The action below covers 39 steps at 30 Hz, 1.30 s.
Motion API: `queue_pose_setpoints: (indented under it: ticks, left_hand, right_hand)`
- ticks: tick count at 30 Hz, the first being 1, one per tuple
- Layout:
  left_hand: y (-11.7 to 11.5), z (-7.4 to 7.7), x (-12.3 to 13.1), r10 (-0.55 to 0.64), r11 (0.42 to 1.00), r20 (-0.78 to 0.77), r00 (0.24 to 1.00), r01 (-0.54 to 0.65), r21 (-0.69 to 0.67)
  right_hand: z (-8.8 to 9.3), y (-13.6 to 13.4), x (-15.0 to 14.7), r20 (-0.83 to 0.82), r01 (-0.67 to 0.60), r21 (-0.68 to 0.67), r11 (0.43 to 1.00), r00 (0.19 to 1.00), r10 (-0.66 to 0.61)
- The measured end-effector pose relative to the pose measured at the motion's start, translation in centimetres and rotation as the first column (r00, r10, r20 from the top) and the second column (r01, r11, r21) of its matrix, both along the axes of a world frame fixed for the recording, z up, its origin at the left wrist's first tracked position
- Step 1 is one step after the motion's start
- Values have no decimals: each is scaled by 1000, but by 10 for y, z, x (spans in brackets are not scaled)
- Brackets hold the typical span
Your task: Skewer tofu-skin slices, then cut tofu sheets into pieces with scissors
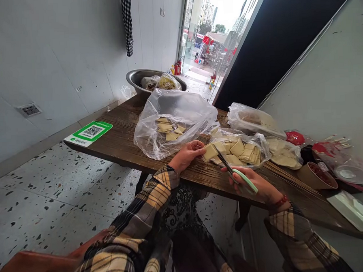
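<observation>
My left hand (187, 152) pinches a pale yellow tofu-skin sheet (210, 152) at the front edge of the wooden table (121, 141). My right hand (257, 185) grips green-handled scissors (239, 177), whose blades reach up to that sheet. Just behind lies a clear bag of cut tofu-skin squares (243, 151). A bigger clear plastic bag (171, 118) with a few squares inside lies to the left of it.
A metal basin (136, 78) sits at the table's far end. Bamboo skewers (290, 178), a paper cup of red sauce (319, 175), more bags (253, 120) and a white tray (354, 210) crowd the right. A green QR-code sign (88, 133) lies at the left corner. A doorway opens beyond.
</observation>
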<state>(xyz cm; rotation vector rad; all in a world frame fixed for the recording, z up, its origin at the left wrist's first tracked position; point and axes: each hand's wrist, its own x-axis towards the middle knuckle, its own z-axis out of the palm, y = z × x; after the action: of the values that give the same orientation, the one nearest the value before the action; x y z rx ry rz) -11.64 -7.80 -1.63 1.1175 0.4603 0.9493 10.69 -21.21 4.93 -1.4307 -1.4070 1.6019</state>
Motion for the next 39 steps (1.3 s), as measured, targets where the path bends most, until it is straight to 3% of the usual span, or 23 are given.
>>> queue_pose_setpoints:
  ticks: [7,21,29,35,39]
  left_hand:
    - [-1,2,1,5,1000,-22,1000,-6,-23]
    - [-6,7,0,-9,1000,-58,998,10,21]
    - [-4,4,2,-14,1000,-42,999,14,11]
    - [-2,-1,2,106,989,3,994,-105,-102]
    - [-1,-1,0,203,959,91,975,-180,-217]
  right_hand:
    - [-2,-2,0,96,16,48,999,995,-21]
    - [-4,7,-14,-19,45,-1,999,999,-45]
    - [-8,8,-13,73,93,62,994,993,-97]
    - [-8,11,-17,75,158,137,978,983,-169]
    - [-8,11,-19,107,128,153,980,984,-145]
